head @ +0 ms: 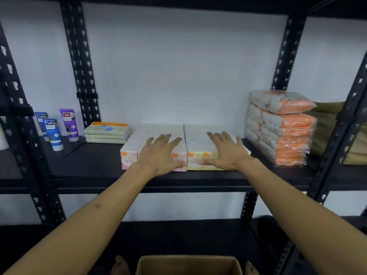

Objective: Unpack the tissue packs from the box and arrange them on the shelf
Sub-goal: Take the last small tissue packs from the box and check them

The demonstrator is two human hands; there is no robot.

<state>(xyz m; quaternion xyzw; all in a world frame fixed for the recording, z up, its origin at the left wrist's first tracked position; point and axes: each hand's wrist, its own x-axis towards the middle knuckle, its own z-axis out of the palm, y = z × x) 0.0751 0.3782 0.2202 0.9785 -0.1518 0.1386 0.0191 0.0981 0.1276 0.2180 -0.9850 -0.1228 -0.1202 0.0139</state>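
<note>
Nearby, tubes (52,133) read "Safi"; hands (161,155) press tissue packs (184,133).

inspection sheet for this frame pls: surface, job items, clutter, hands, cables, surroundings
Surface: black shelf, middle tier of a black metal rack.
Job's things: pink tissue pack and yellow tissue pack side by side at the shelf front; cardboard box open on the floor below.
Clutter: orange packs stacked right; flat cream packs left; Safi tubes far left.
Grippers: left hand flat on the pink pack, right hand flat on the yellow pack.
Cables: nothing seen.
Surroundings: white wall behind.
</note>
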